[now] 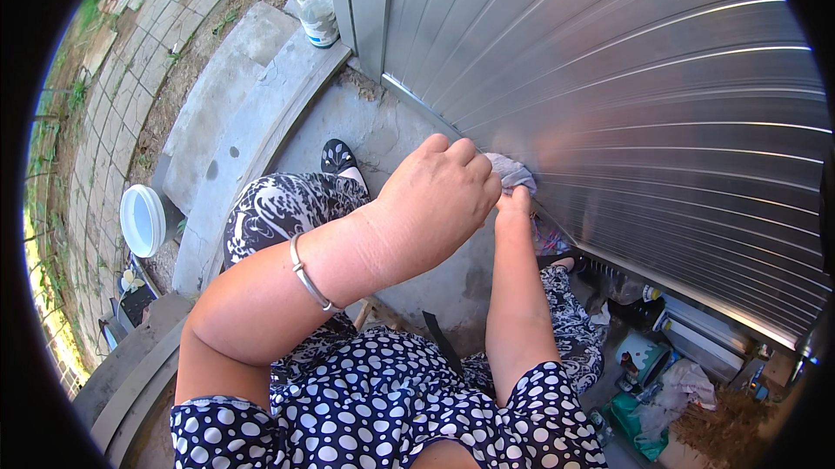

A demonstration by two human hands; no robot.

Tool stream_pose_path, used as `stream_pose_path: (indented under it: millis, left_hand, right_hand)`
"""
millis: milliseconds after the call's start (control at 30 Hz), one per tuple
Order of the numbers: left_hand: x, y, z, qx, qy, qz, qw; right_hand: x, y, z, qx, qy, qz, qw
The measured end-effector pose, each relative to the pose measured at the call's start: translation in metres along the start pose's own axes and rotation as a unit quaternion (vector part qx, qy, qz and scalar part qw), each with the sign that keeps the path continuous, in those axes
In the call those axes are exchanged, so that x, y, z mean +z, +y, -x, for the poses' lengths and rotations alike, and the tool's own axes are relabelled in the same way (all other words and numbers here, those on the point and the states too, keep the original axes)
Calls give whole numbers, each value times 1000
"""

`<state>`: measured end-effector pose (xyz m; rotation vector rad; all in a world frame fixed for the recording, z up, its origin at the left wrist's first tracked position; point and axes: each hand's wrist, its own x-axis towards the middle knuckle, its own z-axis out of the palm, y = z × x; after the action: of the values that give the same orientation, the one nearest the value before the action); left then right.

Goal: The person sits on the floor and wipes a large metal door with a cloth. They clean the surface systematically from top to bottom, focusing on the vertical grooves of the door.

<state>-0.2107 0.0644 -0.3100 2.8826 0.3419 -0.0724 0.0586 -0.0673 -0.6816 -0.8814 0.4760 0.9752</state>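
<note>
A small grey cloth (511, 173) is pressed against the lower slats of a metal roller shutter (661, 95). Both hands close on it: left hand (439, 195) fisted, right hand (515, 206) pinching beneath. Wiping looks underway (progress is hard to judge).

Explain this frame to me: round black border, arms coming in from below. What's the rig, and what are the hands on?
There is no machine here. A person wears a wide fisheye camera on the head, looking down at their own two hands; the lens gives the black rim and bends straight edges.

The left hand, with a silver bracelet on that wrist, is closed in a fist around a grey cloth. The right hand touches the cloth from below. Both are at the lower edge of a ribbed metal roller shutter.

The ground is a concrete step beside paving. On it stands a plastic bottle with a blue cap; a white bucket sits further left. Clutter lies under the shutter at lower right.
</note>
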Motion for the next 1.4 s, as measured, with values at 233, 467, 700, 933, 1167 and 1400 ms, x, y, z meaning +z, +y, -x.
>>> stream_pose_path:
  millis: [233,467,700,933,1167,1400]
  left_hand:
    - [1,0,-1,0,-4,5,1000]
    - [9,-7,2,-24,23,5,999]
    - [17,-17,-4,-47,39,4,998]
    - [14,-24,-10,-84,-8,59,995]
    - [12,-25,-1,-65,38,52,996]
    - [9,-23,3,-58,-19,30,998]
  right_hand:
    - [-10,2,-17,174,-30,-27,984]
    - [67,3,55,18,-20,-48,998]
    - [178,-37,188,-146,-116,-35,982]
    - [259,-117,279,-187,-414,-77,887]
    - [292,-128,310,-250,-429,-91,863]
    - [224,-58,231,-238,-192,-8,952]
